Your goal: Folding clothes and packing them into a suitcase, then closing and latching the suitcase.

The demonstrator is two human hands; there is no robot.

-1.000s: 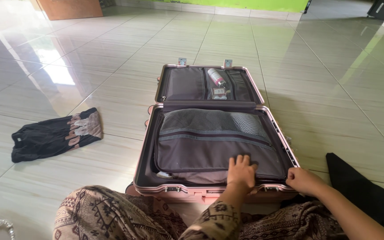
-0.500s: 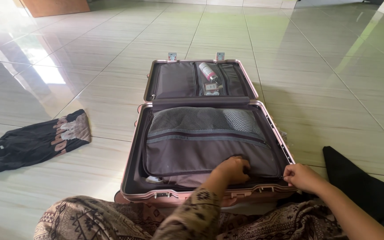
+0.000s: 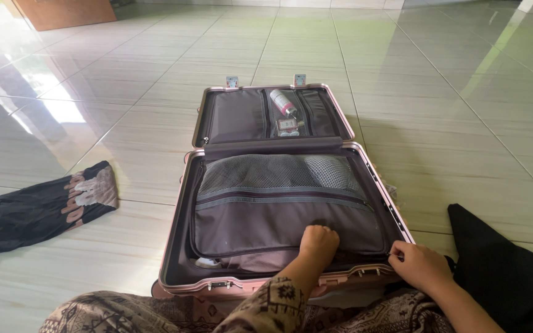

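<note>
Two hands are at the near edge of the open pink suitcase (image 3: 174, 243), which lies flat on the tiled floor (image 3: 433, 123) straight in front of your knees, its lid half folded away from you so both halves face up within reach.

Your left hand (image 3: 319, 242) is curled into a loose fist, knuckles up, and presses down on the grey zipped divider (image 3: 279, 222) that covers the packed near half. The fingers are tucked under, so you cannot tell whether they pinch the fabric or only push on it. The pressure looks meant to flatten the bulging panel and keep its lower edge down against the shell.

Your right hand (image 3: 421, 266) sits at the near right corner of the case, fingers closed around something small at the rim, seemingly a zip pull or the end of the divider's edge; the thing itself is too small to make out. That grip at the corner, with the other hand holding the panel flat, fits a divider being held taut along its border.

The panel's mesh pocket (image 3: 266, 172) shows folded cloth beneath it. In the far half, a white and red bottle (image 3: 282, 102) lies in a lid pocket. A dark patterned garment (image 3: 44, 206) lies on the floor well to your left, apart from the case, and a black cloth (image 3: 501, 265) lies just beside your right arm.
</note>
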